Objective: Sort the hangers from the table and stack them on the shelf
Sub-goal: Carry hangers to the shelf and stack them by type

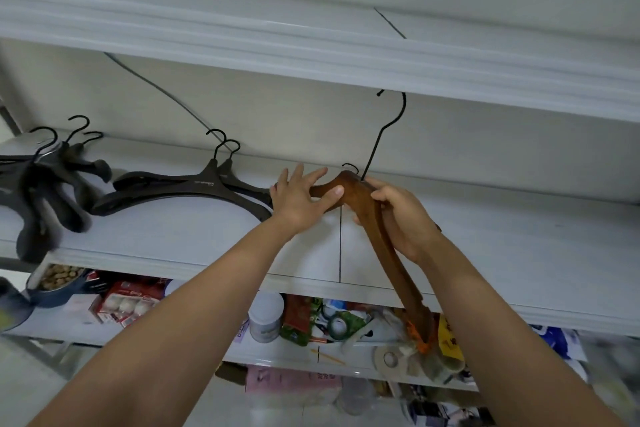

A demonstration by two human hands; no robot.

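Observation:
A brown wooden hanger [384,246] with a long black hook stands tilted over the white shelf [194,239], its far arm lying on the board and its near arm reaching down past the shelf's front edge. My right hand [405,218] grips it just below the neck. My left hand [301,198] has its fingers spread, with the thumb pressing on the hanger's left arm. A small hook of a second brown hanger seems to show behind the neck. Two black hangers [187,189] lie stacked on the shelf to the left. Further left is a heap of several black hangers [52,184].
Another white shelf board [311,55] runs close overhead. The lower shelf [194,333] holds a white jar [265,317], tape rolls [389,359], packets and a bowl of nuts [59,279]. Bare shelf surface lies right of my right hand.

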